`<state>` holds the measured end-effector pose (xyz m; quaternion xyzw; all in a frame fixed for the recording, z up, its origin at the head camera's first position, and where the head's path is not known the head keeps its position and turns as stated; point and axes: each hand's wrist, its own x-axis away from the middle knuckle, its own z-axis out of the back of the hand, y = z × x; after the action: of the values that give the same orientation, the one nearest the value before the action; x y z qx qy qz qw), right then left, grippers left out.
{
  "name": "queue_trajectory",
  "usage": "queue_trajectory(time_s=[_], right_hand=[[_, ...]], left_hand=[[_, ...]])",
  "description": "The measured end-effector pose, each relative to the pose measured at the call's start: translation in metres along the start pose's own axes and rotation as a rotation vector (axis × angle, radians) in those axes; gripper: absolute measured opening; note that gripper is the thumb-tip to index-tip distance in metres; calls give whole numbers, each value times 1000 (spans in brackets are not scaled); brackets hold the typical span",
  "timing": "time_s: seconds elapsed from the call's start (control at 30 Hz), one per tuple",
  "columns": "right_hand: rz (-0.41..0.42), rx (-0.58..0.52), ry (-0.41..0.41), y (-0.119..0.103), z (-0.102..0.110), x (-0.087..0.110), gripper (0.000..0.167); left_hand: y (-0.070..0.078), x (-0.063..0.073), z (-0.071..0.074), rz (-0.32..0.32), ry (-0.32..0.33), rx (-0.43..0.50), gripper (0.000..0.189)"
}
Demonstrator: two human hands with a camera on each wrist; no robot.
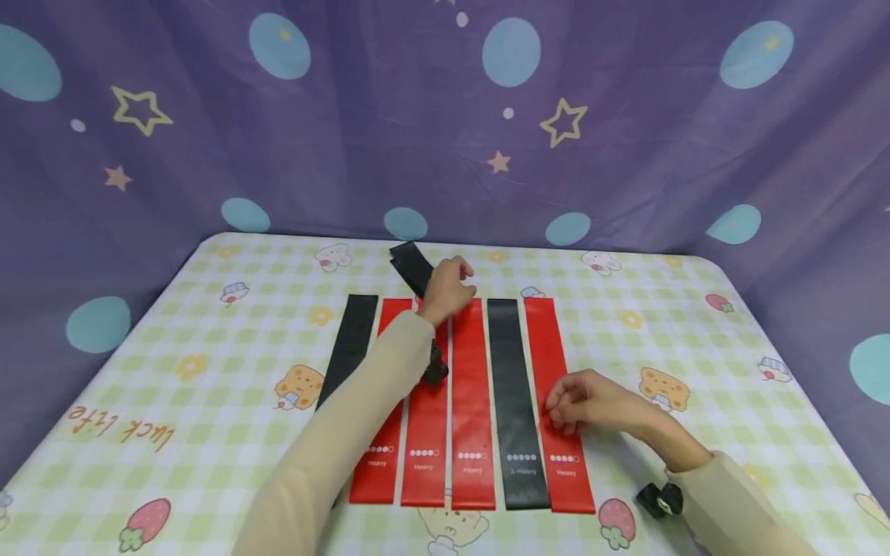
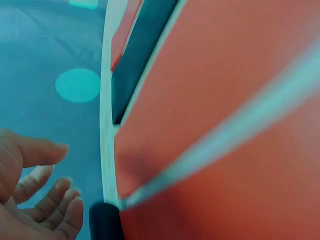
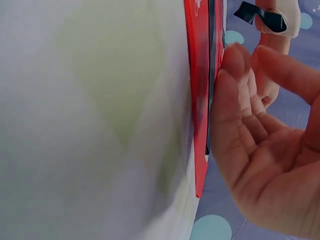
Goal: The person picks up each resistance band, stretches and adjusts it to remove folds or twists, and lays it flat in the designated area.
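Several flat resistance bands lie side by side, red ones marked Heavy and black ones marked X-Heavy. My left hand [image 1: 448, 289] is above the far ends of the middle red bands [image 1: 471, 386], fingers loosely bent, nothing between them in the left wrist view. Beside it, a short black strip [image 1: 412, 266] slants out past the row; its near end is hidden behind the hand. My right hand [image 1: 591, 401] is at the edge of the rightmost red band [image 1: 559, 432], its fingers relaxed and holding nothing. A black band [image 1: 518, 409] lies just left of that one.
A checked tablecloth [image 1: 695, 332] with cartoon prints covers the table. Another black band [image 1: 354, 332] lies at the row's left end, partly under my left forearm. A purple curtain [image 1: 417, 116] hangs behind the table. Small black devices [image 1: 659, 500] sit at both wrists.
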<state>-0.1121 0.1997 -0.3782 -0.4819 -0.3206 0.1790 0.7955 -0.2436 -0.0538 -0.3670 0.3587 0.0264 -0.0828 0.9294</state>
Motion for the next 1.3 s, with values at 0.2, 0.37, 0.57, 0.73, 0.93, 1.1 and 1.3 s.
queue_trajectory(time_s=[0.2,0.37,0.57,0.73,0.93,1.1,1.3], right_hand=[[1,25,36,-5,1,-8,17],[-17,46,62,-12,2,-19,19],[-33,29,103,-19,4,-34,19],[-23,11,114,-24,7,-49,19],[4,14,149,-32,13,-64,18],[12,34,157,-41,14,-75,16],[30,36,168,-52,11,-92,16]], left_hand=[[-13,6,10,-29,32,29,22],[-26,14,16,-14,63,49,22],[-39,27,22,39,95,89,24],[-46,33,26,123,139,108,28],[-47,37,27,239,149,143,30],[-50,38,25,268,153,135,26],[-52,34,22,297,156,171,27]])
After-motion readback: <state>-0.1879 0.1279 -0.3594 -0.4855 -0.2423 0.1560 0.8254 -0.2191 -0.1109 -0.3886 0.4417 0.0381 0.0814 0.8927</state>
